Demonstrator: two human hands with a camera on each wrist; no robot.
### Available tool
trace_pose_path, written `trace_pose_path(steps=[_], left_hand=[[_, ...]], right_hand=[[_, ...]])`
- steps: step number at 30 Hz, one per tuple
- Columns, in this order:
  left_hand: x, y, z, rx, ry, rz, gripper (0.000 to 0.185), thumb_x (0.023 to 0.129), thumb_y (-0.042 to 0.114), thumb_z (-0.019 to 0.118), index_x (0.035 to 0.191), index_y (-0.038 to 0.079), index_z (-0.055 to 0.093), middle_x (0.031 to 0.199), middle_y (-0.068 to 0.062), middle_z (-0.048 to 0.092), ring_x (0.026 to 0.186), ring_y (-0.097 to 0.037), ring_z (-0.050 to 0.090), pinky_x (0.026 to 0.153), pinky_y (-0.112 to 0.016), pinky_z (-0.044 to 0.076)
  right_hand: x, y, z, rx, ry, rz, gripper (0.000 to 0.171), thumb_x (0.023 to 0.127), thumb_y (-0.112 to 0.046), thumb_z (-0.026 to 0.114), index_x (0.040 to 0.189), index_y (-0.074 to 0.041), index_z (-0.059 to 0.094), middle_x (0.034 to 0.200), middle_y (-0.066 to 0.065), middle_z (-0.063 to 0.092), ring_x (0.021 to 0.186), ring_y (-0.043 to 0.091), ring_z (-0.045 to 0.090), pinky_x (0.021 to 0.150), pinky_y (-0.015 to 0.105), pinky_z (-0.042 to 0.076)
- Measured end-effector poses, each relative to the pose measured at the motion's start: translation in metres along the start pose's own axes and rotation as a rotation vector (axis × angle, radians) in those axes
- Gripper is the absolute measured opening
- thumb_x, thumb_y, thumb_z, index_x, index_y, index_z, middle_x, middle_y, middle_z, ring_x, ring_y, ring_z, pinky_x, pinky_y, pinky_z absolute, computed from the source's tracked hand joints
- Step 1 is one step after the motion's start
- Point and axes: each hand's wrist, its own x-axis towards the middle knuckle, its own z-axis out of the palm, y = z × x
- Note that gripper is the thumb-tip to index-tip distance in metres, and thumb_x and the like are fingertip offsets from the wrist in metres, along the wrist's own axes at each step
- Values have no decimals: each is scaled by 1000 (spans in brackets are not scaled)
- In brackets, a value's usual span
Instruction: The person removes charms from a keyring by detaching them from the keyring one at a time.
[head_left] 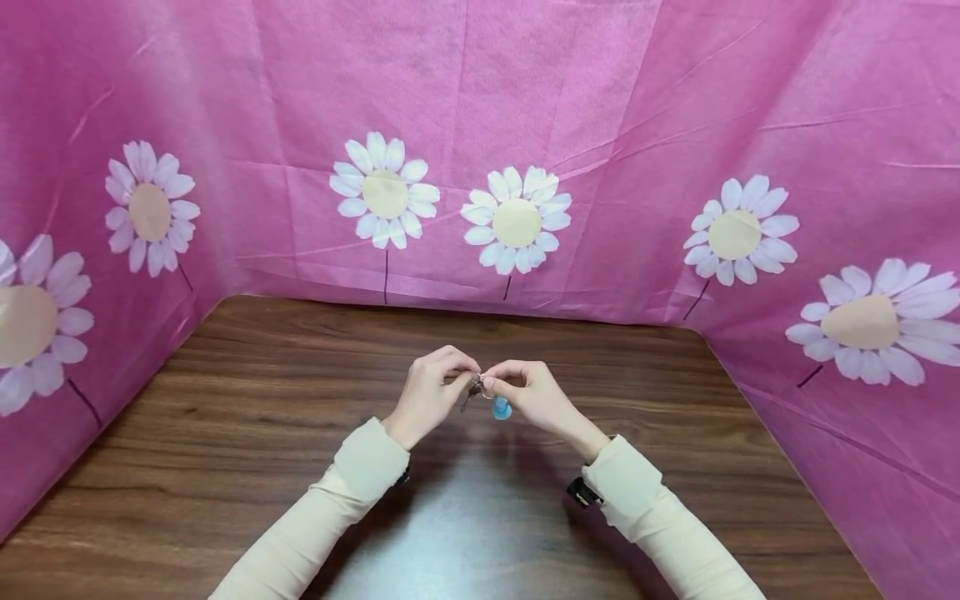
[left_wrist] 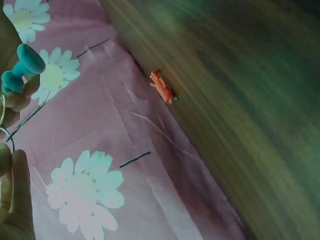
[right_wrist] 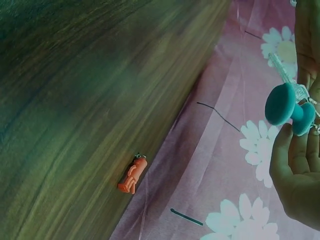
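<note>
In the head view both hands meet over the middle of the table. My left hand [head_left: 431, 392] pinches the metal key ring, with keys [head_left: 471, 392] hanging just under its fingertips. My right hand [head_left: 536, 396] pinches the other side of the key ring [head_left: 487, 395] between thumb and forefinger. A blue push-pin-shaped charm [head_left: 502, 408] dangles from the ring below the right fingers. Closer in the right wrist view, the charm [right_wrist: 281, 105] hangs by the right fingers, with a key [right_wrist: 280, 67] behind it. Fingers hide part of the ring.
An orange figure-shaped charm [left_wrist: 162, 87] with a small metal fitting lies near the edge of the brown wooden table [head_left: 225, 467]. Pink cloth [head_left: 600, 100] printed with white daisies hangs around the table's back and sides. Dark straps [head_left: 582, 492] sit at the wrists.
</note>
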Motion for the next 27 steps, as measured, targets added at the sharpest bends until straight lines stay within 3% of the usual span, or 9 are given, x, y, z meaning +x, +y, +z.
trace_pose_path(steps=[6, 11, 15, 20, 23, 27], left_hand=[[-1, -2, 1, -174, -17, -102, 6, 79, -3, 66, 82, 2, 66, 82, -8, 67, 76, -18, 66, 72, -21, 54], [-2, -4, 1, -212, -35, -118, 7, 79, -5, 65, 81, 2, 65, 82, -11, 67, 75, -21, 65, 72, -24, 55], [-2, -6, 0, -193, -59, -62, 9, 79, -7, 64, 81, 2, 65, 82, -10, 66, 75, -20, 66, 70, -22, 54], [-1, -9, -2, -100, -87, 64, 9, 79, -5, 66, 80, 4, 65, 79, -7, 65, 73, -15, 66, 68, -17, 53], [-1, -10, -1, -37, -95, 139, 8, 78, -3, 67, 79, 5, 65, 78, -3, 64, 72, -11, 64, 68, -15, 52], [-1, -13, -1, 53, -96, 223, 12, 78, -5, 65, 78, 6, 66, 78, 2, 64, 71, -8, 61, 64, -15, 50]], right_hand=[[2, 14, -2, 28, 10, -2, 20, 86, -14, 63, 96, 3, 67, 82, 16, 68, 63, 6, 56, 54, 22, 48], [2, 14, -2, 40, 7, -2, 18, 86, -11, 63, 95, 3, 67, 84, 16, 67, 63, 7, 56, 56, 21, 48], [2, 13, -1, 24, 18, 12, 15, 85, -8, 63, 93, 4, 68, 86, 13, 66, 74, 7, 57, 67, 20, 48], [4, 19, -1, -19, 31, 6, 14, 85, -11, 63, 91, 1, 68, 80, 7, 67, 105, 17, 55, 96, 31, 42], [5, 21, -1, -24, 30, 6, 13, 85, -10, 62, 89, 2, 68, 77, 7, 66, 112, 23, 54, 102, 38, 38], [4, 20, -1, -52, 19, 3, 11, 85, -9, 61, 86, 0, 68, 74, 5, 64, 115, 24, 52, 104, 39, 36]])
